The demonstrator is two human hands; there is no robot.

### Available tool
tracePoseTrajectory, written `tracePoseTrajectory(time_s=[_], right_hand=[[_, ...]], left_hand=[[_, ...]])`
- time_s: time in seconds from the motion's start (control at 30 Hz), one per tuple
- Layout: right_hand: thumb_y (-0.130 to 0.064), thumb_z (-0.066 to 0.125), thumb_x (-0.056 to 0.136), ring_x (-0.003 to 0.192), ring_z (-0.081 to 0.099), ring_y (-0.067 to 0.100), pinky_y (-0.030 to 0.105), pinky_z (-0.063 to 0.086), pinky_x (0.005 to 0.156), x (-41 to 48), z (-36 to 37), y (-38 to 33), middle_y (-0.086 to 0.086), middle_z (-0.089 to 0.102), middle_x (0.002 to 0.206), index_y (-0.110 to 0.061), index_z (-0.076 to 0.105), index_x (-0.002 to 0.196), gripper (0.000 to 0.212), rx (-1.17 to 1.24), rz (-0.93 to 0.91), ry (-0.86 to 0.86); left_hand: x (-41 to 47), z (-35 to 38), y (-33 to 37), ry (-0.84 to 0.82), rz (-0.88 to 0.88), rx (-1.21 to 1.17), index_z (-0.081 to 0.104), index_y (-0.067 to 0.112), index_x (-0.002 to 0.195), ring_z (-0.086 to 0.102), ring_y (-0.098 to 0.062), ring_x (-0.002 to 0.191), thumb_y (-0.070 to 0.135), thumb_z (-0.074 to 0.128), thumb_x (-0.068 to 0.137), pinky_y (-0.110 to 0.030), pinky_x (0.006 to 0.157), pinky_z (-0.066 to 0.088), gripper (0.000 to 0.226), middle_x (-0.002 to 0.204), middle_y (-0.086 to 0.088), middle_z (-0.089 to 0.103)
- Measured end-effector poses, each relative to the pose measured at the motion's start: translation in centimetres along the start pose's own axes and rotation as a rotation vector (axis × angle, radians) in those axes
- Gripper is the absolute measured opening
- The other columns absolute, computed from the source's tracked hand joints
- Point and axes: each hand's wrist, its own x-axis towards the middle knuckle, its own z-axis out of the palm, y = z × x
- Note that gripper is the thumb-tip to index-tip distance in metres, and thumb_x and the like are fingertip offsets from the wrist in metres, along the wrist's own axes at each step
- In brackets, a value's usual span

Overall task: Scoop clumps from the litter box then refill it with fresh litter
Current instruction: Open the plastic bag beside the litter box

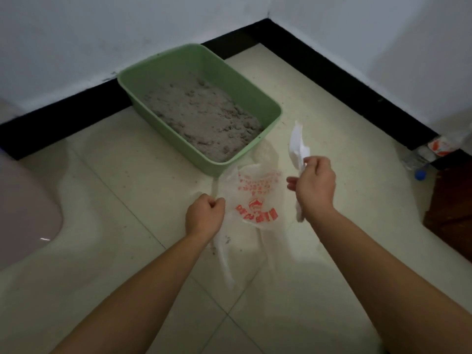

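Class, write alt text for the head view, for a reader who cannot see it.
The left hand grips the edge of a thin plastic bag with red print, and the right hand holds a white scoop. Beyond them a green litter box of clumpy grey litter stands on the tiled floor by the wall.

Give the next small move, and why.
Probably bring the scoop in the right hand down into the litter: lumps show there, and the left hand holds the bag beside the box.
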Motion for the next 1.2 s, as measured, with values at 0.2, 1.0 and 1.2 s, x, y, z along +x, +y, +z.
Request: tracePoseTrajectory(time_s=[0.2,1.0,1.2], right_hand=[[-0.041,0.039,0.102,0.088,0.058,0.014,0.026,0.048,0.075,-2.1,4.9,-3.0,0.0,0.053,0.108,-0.027,0.049,0.106,0.017,-0.004,-0.318,-0.147],[-0.072,0.044,0.086,0.142,0.025,0.032,0.052,0.027,0.115,-10.4,17.0,0.5,0.012,0.034,0.15,-0.018,0.04,0.144,0.079,-0.436,-0.963,-0.837],[-0.022,0.052,0.097,0.103,0.064,0.024,0.035,0.054,0.082,-9.6,17.9,-2.8,0.004,0.067,0.109,-0.018,0.065,0.117,0.024,-0.569,-0.983,-1.024]], left_hand=[[1.7,-5.4,-1.9,0.196,-0.106,0.037,0.06,0.006,0.076,0.054,-0.026,0.072,0.034,0.053,0.09,-0.029,0.063,0.034,0.032,0.071,-0.005,0.059],[-1.9,-18.7,-6.6,0.59,-0.559,-0.473,0.065,0.003,0.075,0.059,-0.027,0.061,0.018,0.06,0.087,-0.029,0.054,0.045,0.02,0.075,-0.015,0.065],[-3.8,-20.2,-5.1,0.519,-0.557,-0.442,0.066,0.002,0.088,0.063,-0.026,0.069,0.019,0.06,0.09,-0.027,0.054,0.048,0.018,0.085,-0.014,0.068]])
